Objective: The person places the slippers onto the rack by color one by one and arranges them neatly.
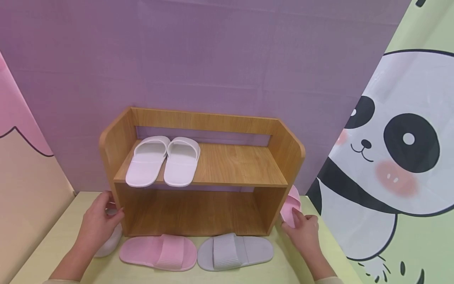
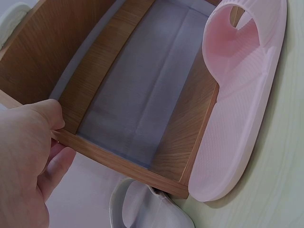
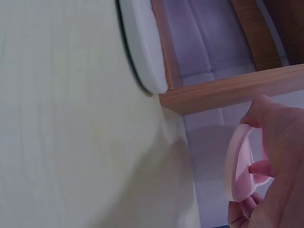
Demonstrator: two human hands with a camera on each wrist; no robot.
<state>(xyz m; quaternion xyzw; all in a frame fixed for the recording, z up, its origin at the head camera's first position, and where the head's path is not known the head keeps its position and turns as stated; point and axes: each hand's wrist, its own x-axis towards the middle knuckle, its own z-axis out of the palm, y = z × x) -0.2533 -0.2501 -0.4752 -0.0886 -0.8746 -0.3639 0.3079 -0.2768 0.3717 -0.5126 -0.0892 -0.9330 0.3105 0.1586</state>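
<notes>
A wooden shoe rack (image 1: pixel 213 213) with two levels stands against the purple backdrop. My left hand (image 1: pixel 97 223) is at its left side panel, thumb on the front edge and fingers behind, pinching the panel's edge in the left wrist view. Beneath that hand, outside the rack, lies a pale slipper (image 1: pixel 110 241), partly covered. My right hand (image 1: pixel 305 232) pinches a pink slipper (image 3: pixel 242 166) by its end, just outside the right panel. The panel hides part of this slipper from the head view.
Two white slippers (image 1: pixel 181 161) sit side by side on the upper shelf's left half. Along the rack's front, a pink slipper (image 1: pixel 138 251) and a grey slipper (image 1: pixel 259 249) lie sideways on the pale tabletop (image 1: pixel 198 277). A panda-print sheet (image 1: pixel 408 98) hangs at the right.
</notes>
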